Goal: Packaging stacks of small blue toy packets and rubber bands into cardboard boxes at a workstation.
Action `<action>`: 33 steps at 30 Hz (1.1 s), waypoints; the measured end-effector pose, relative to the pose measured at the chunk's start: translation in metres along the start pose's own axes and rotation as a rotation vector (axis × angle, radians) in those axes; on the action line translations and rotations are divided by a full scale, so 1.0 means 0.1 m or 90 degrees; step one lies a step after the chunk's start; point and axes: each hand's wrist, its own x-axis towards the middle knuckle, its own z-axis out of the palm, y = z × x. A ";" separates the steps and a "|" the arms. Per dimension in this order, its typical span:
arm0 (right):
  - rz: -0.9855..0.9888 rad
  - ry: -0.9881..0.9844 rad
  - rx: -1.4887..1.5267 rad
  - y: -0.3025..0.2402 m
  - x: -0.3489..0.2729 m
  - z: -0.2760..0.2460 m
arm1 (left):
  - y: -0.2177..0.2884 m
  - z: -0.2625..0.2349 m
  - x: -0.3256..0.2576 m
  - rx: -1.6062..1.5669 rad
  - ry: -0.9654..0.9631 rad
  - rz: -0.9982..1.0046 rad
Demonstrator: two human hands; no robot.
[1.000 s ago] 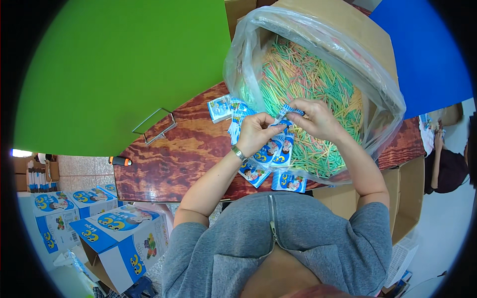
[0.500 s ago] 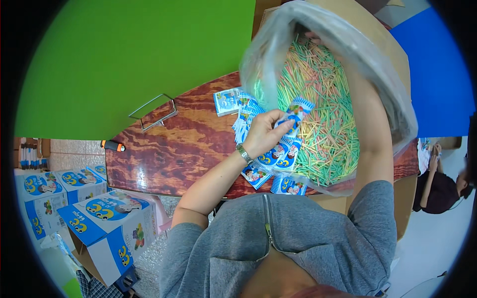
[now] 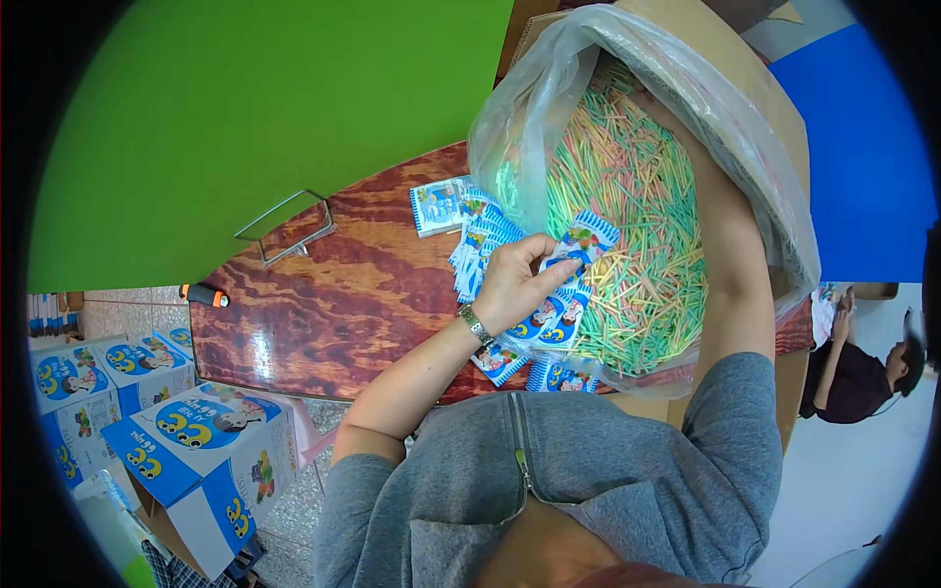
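My left hand (image 3: 520, 281) pinches a small blue-and-white printed packet (image 3: 591, 235) between thumb and fingers, at the left edge of a heap of thin pastel sticks (image 3: 627, 186) in green, yellow and pink. The sticks fill a clear plastic bag (image 3: 537, 118) lining a cardboard box. My right arm reaches deep into the bag's far end. There my right hand (image 3: 649, 102) is mostly hidden by shadow and plastic, and its fingers cannot be made out. Several matching packets (image 3: 482, 245) lie piled beside and under my left hand.
The reddish wood-grain table (image 3: 323, 294) carries a bent metal wire stand (image 3: 299, 230) and an orange-and-black tool (image 3: 204, 295) at its left end. Printed blue-and-white cartons (image 3: 211, 431) stand at the lower left. Another person (image 3: 861, 367) sits at the far right.
My right hand stays at the far end of the bag, sunk a little deeper among the sticks. My left hand keeps its pinch on the packet; the whole view has shifted slightly.
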 end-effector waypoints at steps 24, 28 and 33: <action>-0.286 0.684 -0.044 -0.36 -0.33 -0.10 | 0.03 0.09 0.09 -0.020 0.021 0.041; -0.278 0.688 -0.039 -0.35 -0.54 -0.11 | 0.07 0.06 0.12 0.016 0.043 0.056; -0.260 0.677 -0.033 -0.39 -1.02 -0.07 | 0.07 0.03 0.20 0.035 0.121 0.091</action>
